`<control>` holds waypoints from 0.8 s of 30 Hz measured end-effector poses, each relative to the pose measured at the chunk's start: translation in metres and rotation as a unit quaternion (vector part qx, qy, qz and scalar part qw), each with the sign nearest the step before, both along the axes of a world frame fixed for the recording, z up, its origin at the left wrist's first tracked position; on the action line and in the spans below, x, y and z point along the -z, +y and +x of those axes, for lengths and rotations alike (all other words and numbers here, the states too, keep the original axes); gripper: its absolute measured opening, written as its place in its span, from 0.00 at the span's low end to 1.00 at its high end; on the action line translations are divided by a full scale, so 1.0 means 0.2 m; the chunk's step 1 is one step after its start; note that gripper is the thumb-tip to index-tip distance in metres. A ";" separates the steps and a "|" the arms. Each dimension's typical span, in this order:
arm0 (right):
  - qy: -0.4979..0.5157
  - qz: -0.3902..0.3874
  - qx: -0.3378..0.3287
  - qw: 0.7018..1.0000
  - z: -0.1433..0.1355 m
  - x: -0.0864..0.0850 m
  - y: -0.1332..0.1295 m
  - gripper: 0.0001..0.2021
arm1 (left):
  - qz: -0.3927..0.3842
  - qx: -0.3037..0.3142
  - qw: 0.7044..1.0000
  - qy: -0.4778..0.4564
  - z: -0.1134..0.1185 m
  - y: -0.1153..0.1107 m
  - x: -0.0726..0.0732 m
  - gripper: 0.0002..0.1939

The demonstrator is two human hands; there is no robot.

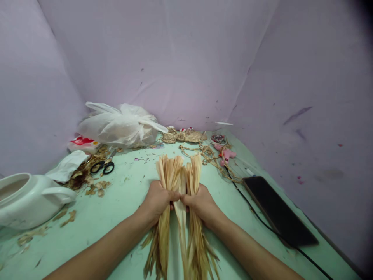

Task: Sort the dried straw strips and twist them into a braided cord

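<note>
Fingers (pixel 175 195) pinch dry strips (pixel 164 233) (2 bundles) over green tabletop (pixel 131 206), lilac walls (pixel 175 58).

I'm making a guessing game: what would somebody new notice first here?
First, the two bunches of dry, straw-coloured husk strips, upright in the left hand and right hand. Next, the big white plastic bag at the back left, and the white pot at the left edge.

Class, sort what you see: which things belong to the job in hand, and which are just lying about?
In the job:
- Left bundle of dried strips, gripped by the left hand
- Right bundle of dried strips, gripped by the right hand

Lying about, probably:
- White pot
- Dark flat device
- Red-and-white packet
</note>
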State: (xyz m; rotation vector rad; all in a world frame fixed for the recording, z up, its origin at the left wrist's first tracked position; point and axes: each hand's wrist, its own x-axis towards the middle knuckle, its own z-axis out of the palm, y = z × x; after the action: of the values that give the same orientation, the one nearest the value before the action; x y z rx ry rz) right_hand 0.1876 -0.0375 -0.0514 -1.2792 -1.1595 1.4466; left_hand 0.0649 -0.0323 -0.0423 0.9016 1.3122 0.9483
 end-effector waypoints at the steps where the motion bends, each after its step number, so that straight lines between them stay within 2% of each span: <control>1: -0.025 0.018 0.017 0.999 -0.01 0.00 0.00 0.08 | 0.011 -0.007 1.000 0.019 0.01 0.00 0.00 0.05; 5: -0.116 0.091 0.051 0.988 -0.02 0.00 0.00 0.09 | 0.062 -0.017 0.994 0.089 0.02 -0.02 -0.01 0.05; 7: -0.140 0.108 0.055 0.983 -0.03 0.01 0.00 0.09 | 0.060 -0.015 0.994 0.094 0.02 -0.02 -0.01 0.04; 10: -0.159 0.100 0.072 0.980 0.00 0.01 0.02 0.08 | 0.040 -0.007 0.997 0.070 -0.01 -0.01 -0.01 0.06; 13: -0.171 0.074 0.128 0.974 0.08 0.01 0.07 0.04 | 0.025 -0.007 0.997 0.078 -0.07 0.04 -0.04 0.08; 16: -0.110 0.066 0.211 0.969 0.20 0.00 0.15 0.04 | 0.023 -0.006 0.995 0.101 -0.16 0.10 -0.11 0.08; 19: 0.007 0.052 0.285 0.957 0.32 -0.03 0.21 0.11 | 0.040 -0.016 0.995 0.091 -0.29 0.18 -0.19 0.09; 21: 0.074 0.031 0.306 0.949 0.39 -0.07 0.24 0.13 | 0.035 -0.032 0.996 0.081 -0.40 0.22 -0.24 0.09; 24: 0.154 -0.002 0.317 0.936 0.45 -0.15 0.25 0.12 | -0.005 -0.057 0.997 0.061 -0.55 0.26 -0.32 0.08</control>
State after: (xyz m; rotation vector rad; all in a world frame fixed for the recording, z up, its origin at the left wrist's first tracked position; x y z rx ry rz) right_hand 0.2776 0.0124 -0.0222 -1.2193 -0.4653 1.1017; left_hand -0.0445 0.0204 0.0214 0.8959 1.4839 0.9854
